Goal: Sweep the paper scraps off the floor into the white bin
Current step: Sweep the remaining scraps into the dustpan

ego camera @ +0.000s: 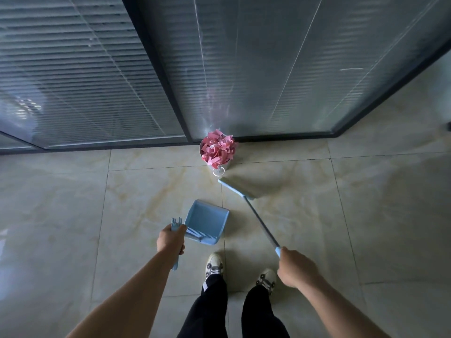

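Gripping dustpan handle in left hand, broom in right hand, both near white bin; paper scraps heaping inside, seemingly all collected

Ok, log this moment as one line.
left hand grips dustpan, empty | right hand grips broom | pink scraps heaped in white bin | floor scrap-free in view

Left hand grips dustpan; right hand grips broom.
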Demonstrator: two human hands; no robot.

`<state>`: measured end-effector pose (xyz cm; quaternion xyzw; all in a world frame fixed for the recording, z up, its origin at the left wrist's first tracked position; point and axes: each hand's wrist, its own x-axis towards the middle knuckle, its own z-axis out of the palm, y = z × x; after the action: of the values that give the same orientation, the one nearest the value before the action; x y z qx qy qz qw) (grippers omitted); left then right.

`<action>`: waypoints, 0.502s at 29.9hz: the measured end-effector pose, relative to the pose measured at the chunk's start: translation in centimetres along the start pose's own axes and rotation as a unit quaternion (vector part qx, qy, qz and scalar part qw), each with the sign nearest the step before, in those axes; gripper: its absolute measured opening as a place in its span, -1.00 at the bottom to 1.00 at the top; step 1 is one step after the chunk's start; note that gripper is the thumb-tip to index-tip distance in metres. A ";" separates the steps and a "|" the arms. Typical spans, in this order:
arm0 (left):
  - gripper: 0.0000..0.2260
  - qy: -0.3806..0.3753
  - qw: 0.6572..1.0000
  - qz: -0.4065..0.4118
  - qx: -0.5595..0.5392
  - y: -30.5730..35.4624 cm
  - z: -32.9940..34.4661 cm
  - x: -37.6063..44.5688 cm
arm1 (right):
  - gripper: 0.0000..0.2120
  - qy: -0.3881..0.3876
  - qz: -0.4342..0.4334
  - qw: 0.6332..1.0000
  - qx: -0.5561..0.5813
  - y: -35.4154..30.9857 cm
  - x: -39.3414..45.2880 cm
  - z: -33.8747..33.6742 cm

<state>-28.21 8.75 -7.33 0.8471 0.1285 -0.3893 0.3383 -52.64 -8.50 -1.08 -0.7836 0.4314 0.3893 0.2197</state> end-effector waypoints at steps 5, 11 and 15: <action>-0.91 0.014 1.000 0.007 0.026 -0.3 0.2 -0.2 | -0.63 0.023 0.007 0.999 0.022 0.3 -1.7 -1.0; -0.89 0.032 0.998 0.008 0.050 -1.4 -0.5 -0.6 | -0.72 0.054 -0.008 0.998 0.015 -2.6 -1.4 -2.1; -0.84 0.058 0.996 0.002 0.060 -2.8 -1.4 -0.7 | -0.66 0.038 -0.019 0.999 0.031 -5.5 0.8 -2.8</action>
<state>-29.24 11.78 -7.43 0.8873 0.1229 -0.3457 0.2795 -46.58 -7.89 0.03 -0.7987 0.4361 0.3415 0.2352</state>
